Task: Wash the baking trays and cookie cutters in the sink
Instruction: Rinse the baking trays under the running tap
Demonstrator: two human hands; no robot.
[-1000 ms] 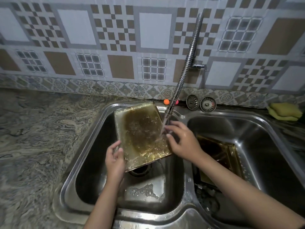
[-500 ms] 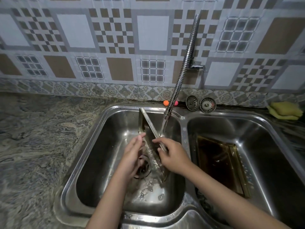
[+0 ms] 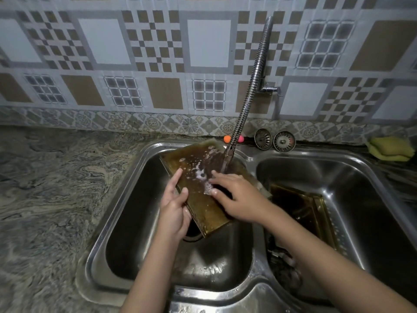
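Observation:
A brown, stained baking tray (image 3: 200, 206) tilts over the left basin of the steel double sink (image 3: 126, 199), under the flexible tap (image 3: 246, 105). Water runs from the tap's nozzle onto the tray, leaving foam on it. My left hand (image 3: 174, 211) grips the tray's left edge, thumb on top. My right hand (image 3: 239, 197) lies flat on the tray's wet surface, fingers spread. A second brown tray (image 3: 311, 211) rests in the right basin, partly hidden by my right forearm.
Two metal sink strainers (image 3: 274, 140) lean against the tiled wall behind the sink. A yellow-green sponge (image 3: 391, 147) lies at the back right. Orange and pink small balls (image 3: 227, 138) sit by the tap. Marbled stone counter (image 3: 45, 188) stretches left.
The tray went from lying flat to standing on edge, then came round so its broad face is up again. My right hand moved from the tray's edge onto its surface.

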